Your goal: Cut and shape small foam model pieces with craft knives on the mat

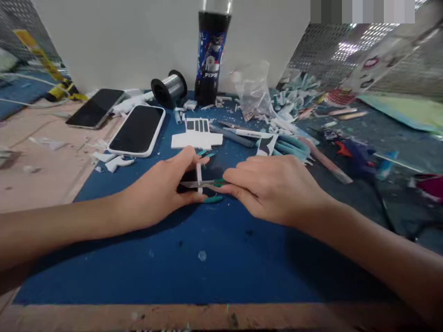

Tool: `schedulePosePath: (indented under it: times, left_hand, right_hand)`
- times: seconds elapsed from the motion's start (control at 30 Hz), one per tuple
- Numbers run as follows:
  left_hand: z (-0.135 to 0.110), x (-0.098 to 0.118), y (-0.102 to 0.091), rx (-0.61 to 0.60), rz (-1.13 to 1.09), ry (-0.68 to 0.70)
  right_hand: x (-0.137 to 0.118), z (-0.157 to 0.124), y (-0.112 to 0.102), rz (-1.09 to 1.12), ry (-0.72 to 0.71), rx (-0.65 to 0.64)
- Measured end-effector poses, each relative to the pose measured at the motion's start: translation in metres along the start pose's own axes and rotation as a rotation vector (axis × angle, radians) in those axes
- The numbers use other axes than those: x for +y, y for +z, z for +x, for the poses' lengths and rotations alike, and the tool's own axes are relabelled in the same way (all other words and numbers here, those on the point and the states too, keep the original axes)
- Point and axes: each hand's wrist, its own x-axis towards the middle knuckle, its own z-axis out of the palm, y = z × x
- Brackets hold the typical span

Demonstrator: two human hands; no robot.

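Observation:
My left hand (162,189) is closed in a pinch, thumb and fingers at the two ends of a narrow white strip (199,171) standing over the blue mat (207,258). In my right hand (270,186) is a thin metal blade (189,184), held between thumb and fingers and pointing left. It crosses the strip near its lower end; the rest of the tool is hidden by my fingers. Long teal nails show on both hands. Just beyond my left hand lie a flat white piece (197,140) and a white slotted piece (197,125) with dark openings.
Two phones (137,130) (95,108) lie at left. Behind stand a wire spool (169,88) and a Pepsi bottle (212,60) before a white panel (131,41). A pen-like tool (251,133), a plastic bag (254,92), scraps (294,101) and a glue gun (360,157) clutter the right.

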Motion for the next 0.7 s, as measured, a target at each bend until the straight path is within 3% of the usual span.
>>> schedulePosePath:
  times: [0.23,0.7]
  left_hand:
    - [0.0008,0.0048,-0.0036,-0.034,-0.060,-0.024]
    - [0.0037,0.0079,-0.0034,0.003,-0.107,-0.017]
  right_hand:
    - [0.0010,-0.0008,0.0004,-0.020,0.001,0.048]
    - [0.0042,0.0004,0.0006,-0.057,0.019,0.026]
